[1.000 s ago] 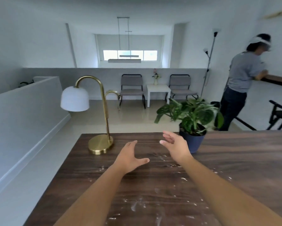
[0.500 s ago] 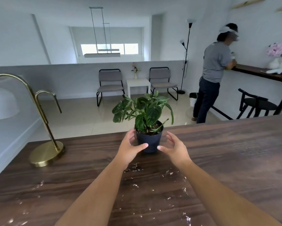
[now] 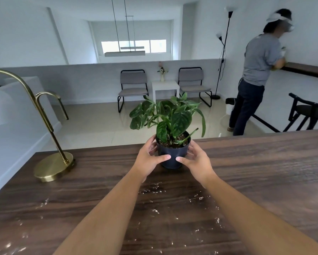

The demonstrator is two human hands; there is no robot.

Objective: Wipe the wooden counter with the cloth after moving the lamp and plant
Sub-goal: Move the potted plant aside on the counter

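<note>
Both hands, L (image 3: 148, 159) & R (image 3: 196, 160), fingers wrapped round plant (image 3: 170, 133) pot; no readable writing.

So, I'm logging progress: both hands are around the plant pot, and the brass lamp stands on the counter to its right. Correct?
Not quite. The head view shows both hands, left and right, around the plant pot, but the brass lamp stands on the counter to its left.

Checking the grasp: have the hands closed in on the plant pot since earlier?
Yes. Left hand and right hand went forward across the counter, clasping the pot.
</note>
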